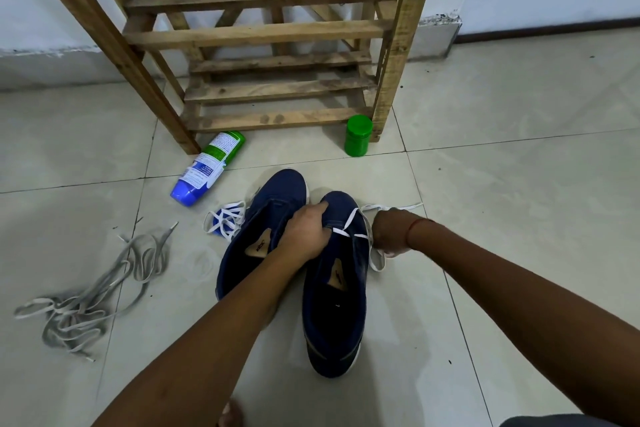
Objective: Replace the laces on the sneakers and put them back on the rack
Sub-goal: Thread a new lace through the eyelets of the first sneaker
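Forearms reach in from the lower edge toward two navy sneakers standing side by side on the tiled floor [519, 184], toes toward the rack [263, 35]. The left hand [304, 232] has its grip closed over the eyelet edge and tongue of the right sneaker [336, 315], steadying it. The right hand [391, 232], just beside that sneaker's outer flank, is fisted round the white lace [349, 218]. The lace crosses the lowest eyelets and trails out both above and below the fist. The left sneaker [277, 194] has no lace. A spare lace [225, 222] lies bundled against its outer side, and the old laces [90, 298], grey, lie tangled well apart to the left. The rack's shelves in view are bare.

Risks, as judged:
- A hard pull from the right hand could draw the short end back out through its eyelet or leave the two ends unequal.
- The flat lace may twist as it passes, so the crossings would sit uneven.
- On smooth tile the sneaker could skid if the left grip loosens.

Writing: the insole logos in both sneakers are too small to read. The bottle [207, 166], lying on its side, carries print that cannot be read. The green jar [358, 135] by the rack leg shows no label.
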